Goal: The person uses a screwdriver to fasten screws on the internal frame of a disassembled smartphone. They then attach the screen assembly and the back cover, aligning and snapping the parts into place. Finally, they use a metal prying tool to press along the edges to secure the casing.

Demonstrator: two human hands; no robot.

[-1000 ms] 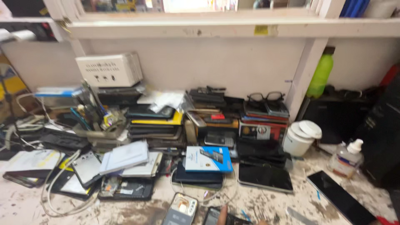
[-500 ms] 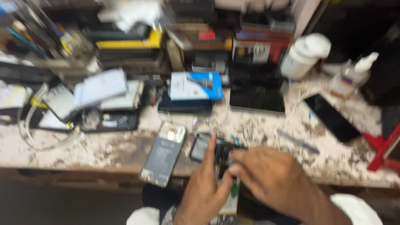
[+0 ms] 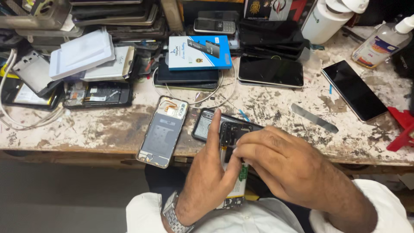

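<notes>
My left hand [image 3: 209,172] and right hand [image 3: 276,162] both pinch the opened phone [image 3: 228,129] at the desk's [image 3: 86,129] front edge, its long axis running toward me

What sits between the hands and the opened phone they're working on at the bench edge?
Nothing visible: the left hand and the right hand are both already on the opened phone. The phone back cover lies apart, to its left.
</notes>
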